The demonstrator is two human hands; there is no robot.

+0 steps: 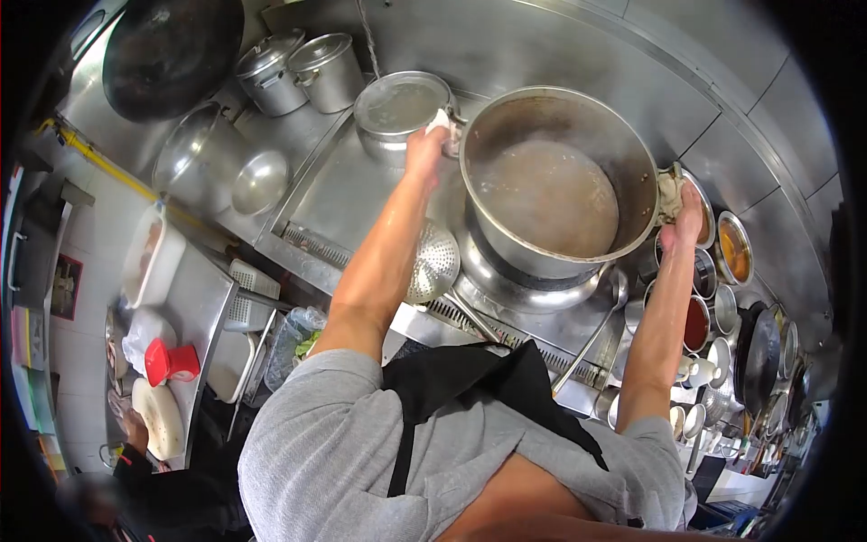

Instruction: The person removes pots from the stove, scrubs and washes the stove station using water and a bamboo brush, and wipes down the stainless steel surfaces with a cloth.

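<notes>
Fingers closed on a white cloth (439,120), your left hand (428,152) grips one side of a steaming stockpot (551,110); your right hand (689,215) clasps a folded cloth (669,193) at the other, likely against heat and to share weight. The pot is over a round steel base (535,296). No lettering is legible.
</notes>
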